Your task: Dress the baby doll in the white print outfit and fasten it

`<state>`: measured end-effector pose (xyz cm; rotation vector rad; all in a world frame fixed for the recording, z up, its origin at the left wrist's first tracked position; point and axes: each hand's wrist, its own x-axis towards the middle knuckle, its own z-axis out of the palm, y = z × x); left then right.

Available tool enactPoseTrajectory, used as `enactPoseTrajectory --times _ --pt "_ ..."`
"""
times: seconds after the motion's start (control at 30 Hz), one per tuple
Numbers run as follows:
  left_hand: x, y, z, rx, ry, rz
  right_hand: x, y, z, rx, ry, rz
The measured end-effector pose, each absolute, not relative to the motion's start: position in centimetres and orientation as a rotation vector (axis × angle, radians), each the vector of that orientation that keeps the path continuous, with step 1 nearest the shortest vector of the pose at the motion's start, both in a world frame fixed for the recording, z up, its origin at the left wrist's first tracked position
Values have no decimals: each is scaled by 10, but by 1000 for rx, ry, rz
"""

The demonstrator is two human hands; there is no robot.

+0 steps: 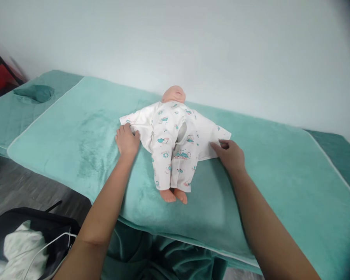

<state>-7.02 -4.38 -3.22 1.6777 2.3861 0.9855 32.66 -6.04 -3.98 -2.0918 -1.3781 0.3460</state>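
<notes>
A baby doll lies on its back on a green-covered bed, head toward the wall and bare feet toward me. It wears a white baby shirt with wide sleeves spread to both sides. White printed trousers cover its legs, with an opening at the crotch. My left hand rests palm down at the left sleeve's lower edge, thumb and fingers apart. Between the thumb and fingers of my right hand is the shirt's edge below the right sleeve. The right fingertips are partly hidden.
The green bed cover runs along a white wall. A padded section with a face hole lies at the far left. Below left, a black chair holds a crumpled pale cloth and a white cable.
</notes>
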Motion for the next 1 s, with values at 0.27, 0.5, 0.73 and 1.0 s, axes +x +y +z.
enactPoseTrajectory --times 0.27,0.5,0.73,1.0 --pt "-70 -43 -34 1722 2345 926 315 -47 13 -1482 -1244 1167" --pt "-72 -45 -34 1725 2279 1012 244 -59 69 -1186 -1512 1129" --pt "-76 -48 -40 1632 2086 1303 218 -94 72 -1179 -1962 1017" --pt "-32 -44 15 2041 1431 1850 200 -109 -10 -1172 -1496 860"
